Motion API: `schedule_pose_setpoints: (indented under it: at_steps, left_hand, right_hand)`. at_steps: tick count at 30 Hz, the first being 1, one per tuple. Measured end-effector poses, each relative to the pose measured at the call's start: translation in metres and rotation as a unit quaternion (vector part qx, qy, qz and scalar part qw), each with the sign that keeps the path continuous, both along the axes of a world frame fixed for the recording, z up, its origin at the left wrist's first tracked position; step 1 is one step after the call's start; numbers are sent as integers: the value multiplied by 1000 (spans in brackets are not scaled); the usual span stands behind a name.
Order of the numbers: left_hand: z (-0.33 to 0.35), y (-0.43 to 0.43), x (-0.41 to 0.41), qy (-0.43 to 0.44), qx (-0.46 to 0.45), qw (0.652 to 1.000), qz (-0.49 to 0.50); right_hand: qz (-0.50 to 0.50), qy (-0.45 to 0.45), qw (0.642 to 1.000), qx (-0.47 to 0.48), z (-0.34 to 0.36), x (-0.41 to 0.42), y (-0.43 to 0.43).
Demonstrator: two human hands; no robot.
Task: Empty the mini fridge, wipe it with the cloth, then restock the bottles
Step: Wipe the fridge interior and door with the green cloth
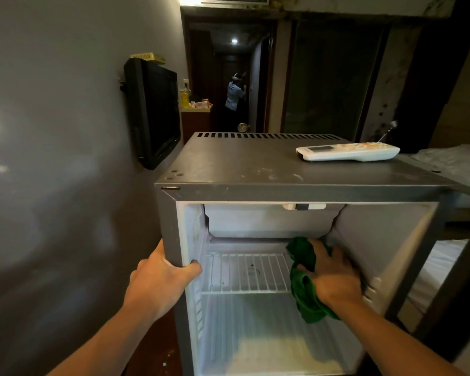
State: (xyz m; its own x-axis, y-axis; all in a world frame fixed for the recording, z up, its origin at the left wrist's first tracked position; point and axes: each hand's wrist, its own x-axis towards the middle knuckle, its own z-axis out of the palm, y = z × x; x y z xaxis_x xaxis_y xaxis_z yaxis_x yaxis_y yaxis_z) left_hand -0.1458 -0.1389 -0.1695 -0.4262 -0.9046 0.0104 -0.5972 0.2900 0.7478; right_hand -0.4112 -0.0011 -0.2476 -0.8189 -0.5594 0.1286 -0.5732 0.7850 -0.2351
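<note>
Both bare forearms reach forward and up from the lower edge: left hand (159,283) hooked over an upright edge, thumb wrapped round front, fingers (158,246) behind; right hand (334,278) palm-down and pressing, fingers (319,246) spread forward and slightly left.

The mini fridge (255,169) is seen open. Its left front edge is gripped by the left hand (158,280). A green cloth (303,283) is pressed against the inner right wall by the right hand (334,275), beside the wire shelf (244,272). A white remote control (347,151) lies on the fridge top.
</note>
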Motion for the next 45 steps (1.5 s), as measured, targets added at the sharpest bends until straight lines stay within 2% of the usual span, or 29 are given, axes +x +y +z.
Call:
schedule_pose_setpoints:
  at_steps: [5, 19, 21, 23, 27, 31, 33, 36, 41, 43, 45]
  left_hand:
    - [-1, -1, 0, 0, 0, 1000, 0]
    - [-10, -10, -2, 16, 9, 1000, -6]
    - [-10, -11, -1, 18, 15, 1000, -10]
    - [-10, -12, -1, 12, 17, 1000, -14]
    - [-10, -15, 2, 3, 38, 999, -10]
    - [-12, -20, 2, 9, 49, 999, -8]
    - [-15, -23, 2, 15, 51, 998, -18]
    - [-19, -28, 1, 30, 62, 998, -16]
    - [-21, -29, 2, 39, 56, 998, -14]
    - [-24, -31, 2, 34, 51, 998, -12]
    - [-24, -31, 1, 35, 53, 998, -10]
  right_hand:
    - [-4, 17, 998, 53, 3, -3, -7]
    - [24, 20, 998, 46, 9, 0, -10]
    - [54, 2, 998, 17, 16, 6, -10]
    - [113, -51, 991, -57, 27, 14, -13]
    - [253, -183, 927, -211, 59, 61, -47]
    - [244, -204, 868, -380, 84, 115, -105]
    - [226, -213, 865, -394, 87, 121, -122]
    - [189, -233, 883, -360, 77, 116, -130]
    - [283, -218, 867, -349, 46, 129, -98]
    - [294, -206, 875, -326, 43, 125, -94]
    - [263, -196, 893, -309, 52, 114, -111]
